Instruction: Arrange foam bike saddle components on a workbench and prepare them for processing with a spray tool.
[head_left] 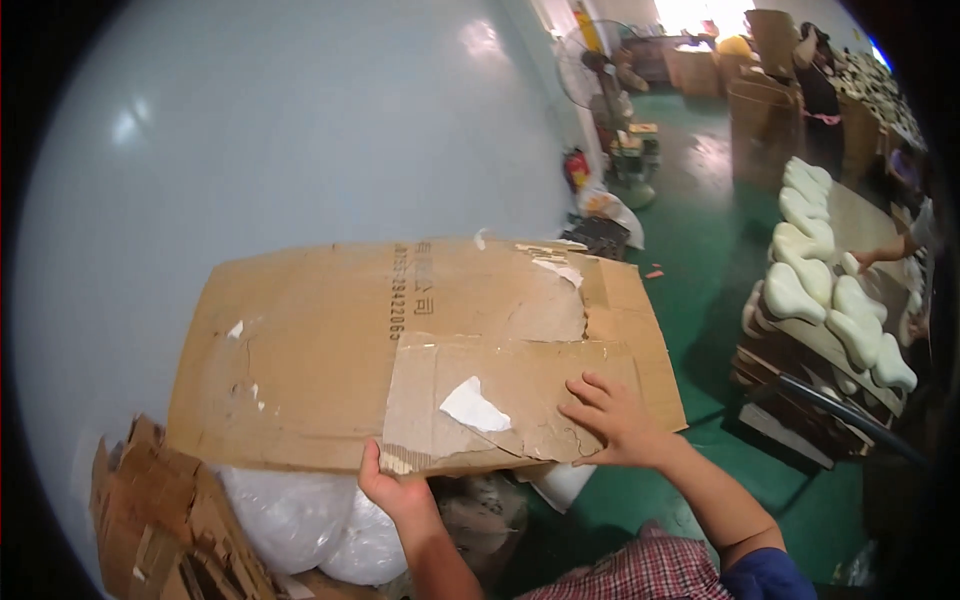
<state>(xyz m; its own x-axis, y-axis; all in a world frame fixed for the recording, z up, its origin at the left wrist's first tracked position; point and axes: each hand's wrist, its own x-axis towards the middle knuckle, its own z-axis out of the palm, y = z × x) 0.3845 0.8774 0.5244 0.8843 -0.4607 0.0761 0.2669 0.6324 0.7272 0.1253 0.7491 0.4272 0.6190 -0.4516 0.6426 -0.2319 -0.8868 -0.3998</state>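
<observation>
A large brown cardboard sheet [290,340] lies before me, with dark print, torn spots and creases on it. On its near right part is a smaller cardboard piece [540,370], possibly a flap, bearing a torn white paper patch [475,405]. My left hand [393,485] grips the near edge by the smaller piece's corner, thumb on top and fingers hidden underneath. My right hand [620,425] rests on the near right of the cardboard, fingers spread and holding nothing.
Below the sheet are clear plastic bags [290,515] and torn cardboard [150,510]. A fan [600,80] and a fire extinguisher [576,168] stand along the wall. At right, another person's hand [880,252] reaches toward cream-coloured curved pieces [795,290] on a table. Another person [820,90] stands farther back.
</observation>
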